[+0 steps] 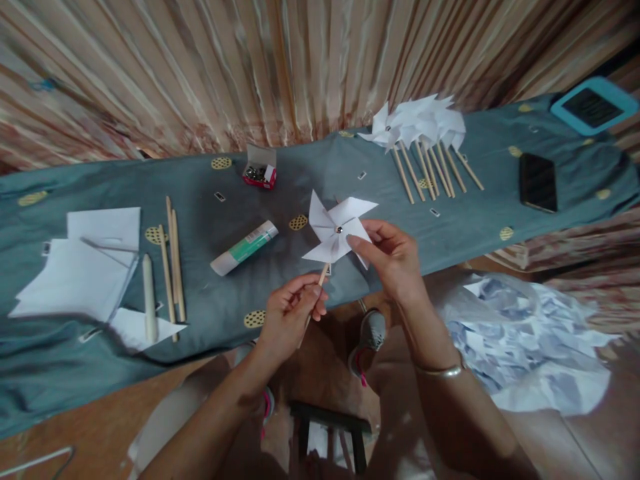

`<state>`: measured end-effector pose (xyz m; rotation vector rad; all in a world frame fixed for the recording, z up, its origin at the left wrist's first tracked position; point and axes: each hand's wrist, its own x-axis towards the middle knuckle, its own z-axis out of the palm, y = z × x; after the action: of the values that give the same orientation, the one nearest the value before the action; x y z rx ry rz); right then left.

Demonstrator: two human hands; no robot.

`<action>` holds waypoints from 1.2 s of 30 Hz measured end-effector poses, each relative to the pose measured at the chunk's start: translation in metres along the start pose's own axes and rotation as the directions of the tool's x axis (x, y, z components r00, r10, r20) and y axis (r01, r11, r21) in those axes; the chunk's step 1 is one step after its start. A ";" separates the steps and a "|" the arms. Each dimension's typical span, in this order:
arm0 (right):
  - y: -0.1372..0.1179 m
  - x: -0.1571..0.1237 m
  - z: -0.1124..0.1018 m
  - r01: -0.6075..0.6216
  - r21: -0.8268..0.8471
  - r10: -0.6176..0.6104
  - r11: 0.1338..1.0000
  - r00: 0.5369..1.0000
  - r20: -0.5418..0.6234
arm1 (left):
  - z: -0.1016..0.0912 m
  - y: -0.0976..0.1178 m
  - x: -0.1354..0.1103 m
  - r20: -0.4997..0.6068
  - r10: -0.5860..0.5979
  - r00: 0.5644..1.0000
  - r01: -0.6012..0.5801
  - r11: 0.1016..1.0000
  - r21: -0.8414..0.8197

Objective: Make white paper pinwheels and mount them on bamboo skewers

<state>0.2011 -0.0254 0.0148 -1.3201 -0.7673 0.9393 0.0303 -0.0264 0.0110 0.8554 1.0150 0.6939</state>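
Note:
In the middle of the head view is a white paper pinwheel (327, 247) with a shiny pin at its centre and a wooden stick below. My left hand (296, 308) is closed round the stick just under the blades. The thumb and fingers of my right hand (393, 257) pinch the pinwheel's right-hand blade. A green and white glue stick (245, 248) lies on the cloth to the left of the pinwheel. Behind it stands a small red box (260, 175) with its lid up and metal pins inside.
Finished pinwheels (425, 123) lie in a row at the back right, near a black phone (537, 182) and a blue-framed tablet (595, 107). At left are paper sheets (83, 280), wooden sticks (175, 267) and a pale tapered rod (149, 300). A bag of paper scraps (525, 340) sits below right.

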 end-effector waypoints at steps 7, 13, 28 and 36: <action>0.003 -0.009 -0.003 0.159 -0.404 -0.163 0.901 0.986 0.023 | -0.002 -0.002 0.000 -0.007 0.022 1.000 -0.022 1.000 -0.018; -0.003 -0.012 -0.001 0.166 -0.454 -0.175 0.875 0.984 0.022 | -0.007 -0.011 0.001 0.009 0.087 0.996 -0.086 0.994 -0.067; -0.002 -0.014 0.006 -0.044 -0.093 0.046 0.995 0.999 0.022 | -0.007 -0.011 -0.006 0.011 0.090 0.996 -0.090 0.996 -0.022; 0.000 -0.010 0.015 -0.211 0.176 0.211 0.961 0.977 0.018 | -0.011 -0.014 -0.008 0.009 0.119 0.993 -0.119 0.993 0.024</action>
<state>0.1832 -0.0282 0.0174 -1.2611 -0.5349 1.1502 0.0182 -0.0369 -0.0009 0.9456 0.9728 0.7798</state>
